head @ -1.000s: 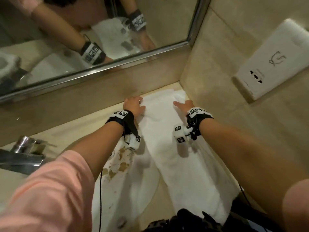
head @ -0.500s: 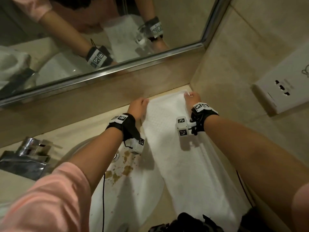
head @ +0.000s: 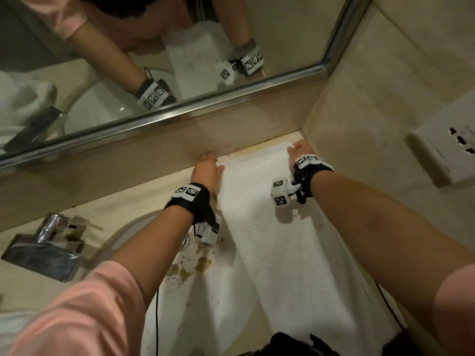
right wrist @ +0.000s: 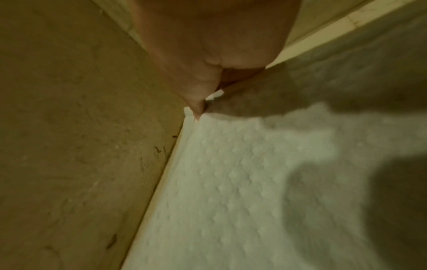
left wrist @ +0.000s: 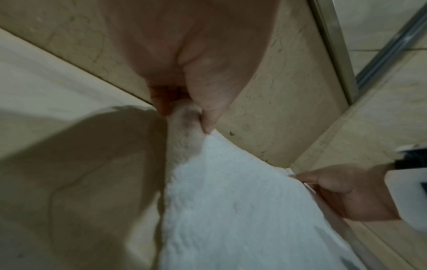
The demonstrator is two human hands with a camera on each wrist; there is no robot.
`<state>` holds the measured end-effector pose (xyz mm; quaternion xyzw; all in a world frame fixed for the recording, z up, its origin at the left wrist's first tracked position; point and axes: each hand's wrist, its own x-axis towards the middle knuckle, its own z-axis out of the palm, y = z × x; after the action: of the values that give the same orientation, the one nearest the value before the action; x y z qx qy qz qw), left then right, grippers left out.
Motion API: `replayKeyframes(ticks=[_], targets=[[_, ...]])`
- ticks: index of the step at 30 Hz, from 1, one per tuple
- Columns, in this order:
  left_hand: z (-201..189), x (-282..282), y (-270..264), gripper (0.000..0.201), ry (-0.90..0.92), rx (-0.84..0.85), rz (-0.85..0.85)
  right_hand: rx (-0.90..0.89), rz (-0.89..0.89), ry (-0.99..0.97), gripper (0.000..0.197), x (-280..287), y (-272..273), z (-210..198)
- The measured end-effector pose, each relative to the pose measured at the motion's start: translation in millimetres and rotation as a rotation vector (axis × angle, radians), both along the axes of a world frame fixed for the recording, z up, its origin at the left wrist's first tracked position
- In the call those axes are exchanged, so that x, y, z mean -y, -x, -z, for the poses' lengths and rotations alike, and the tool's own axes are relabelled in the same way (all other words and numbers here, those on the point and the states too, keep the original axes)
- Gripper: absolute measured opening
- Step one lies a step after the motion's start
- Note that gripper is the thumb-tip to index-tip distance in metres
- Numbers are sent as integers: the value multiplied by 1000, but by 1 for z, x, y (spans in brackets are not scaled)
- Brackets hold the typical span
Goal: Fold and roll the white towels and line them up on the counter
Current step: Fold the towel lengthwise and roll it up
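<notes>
Pinching the far end of a white towel [head: 277, 253], both hands are working at the back wall [head: 159, 160] under the mirror [head: 180, 60]. The left hand [head: 205, 169] is closing thumb and fingertips on the towel's far left corner, with a small fold of cloth bunched between them in the left wrist view. The right hand [head: 299, 150] is holding the far right corner, its thumb tip pressing the hem where the back wall is meeting the side wall [head: 372, 111]; how its other fingers are curling is hidden. The towel is lying as a long strip on the bench [head: 128, 209], reaching from the back wall toward the person and partly covering the stained sink [head: 195, 291] beside the tap [head: 48, 242]. Holding both corners against the back wall is probably squaring that end and keeping the strip taut and flat, so the edges are lining up for a fold or a tight roll. No rolled towel is showing on the bench, so the task is looking early.
</notes>
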<state>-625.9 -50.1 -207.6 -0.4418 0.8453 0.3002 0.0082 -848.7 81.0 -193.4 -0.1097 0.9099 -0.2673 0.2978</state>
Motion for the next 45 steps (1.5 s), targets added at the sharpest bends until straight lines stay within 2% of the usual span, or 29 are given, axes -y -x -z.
replayKeyframes(ticks=[3,6,9,11,16,20,23,25,33,39,41,45], targets=[[2,-3,1,25,31,8,-23,-76,51,18,20,0,-6,5],[2,-5,-3,18,53,-79,-51,-135,120,75,7,2,-12,11],[3,-2,-8,14,73,-135,-58,-175,156,111,34,1,-13,13],[2,0,-10,13,71,-147,-76,-194,163,111,36,-2,-14,13],[-2,-8,-13,13,191,-81,-39,-209,171,114,33,-4,-19,14],[-1,-9,-16,18,202,-56,-40,-215,165,138,28,-5,-24,11],[-5,-8,-19,16,186,-48,-64,-172,209,186,13,-7,-27,5],[-9,-8,-21,15,170,-47,-106,-141,234,192,13,-6,-26,1],[-7,-4,-20,21,17,-3,-279,-33,227,78,18,6,-18,-8],[-3,-4,-20,6,33,-158,-410,-25,195,19,19,9,-17,-14],[-4,-4,-20,2,41,-160,-399,-15,190,-4,22,10,-17,-18],[-3,-7,-21,16,101,-153,-302,-19,137,-75,42,9,-15,-18]])
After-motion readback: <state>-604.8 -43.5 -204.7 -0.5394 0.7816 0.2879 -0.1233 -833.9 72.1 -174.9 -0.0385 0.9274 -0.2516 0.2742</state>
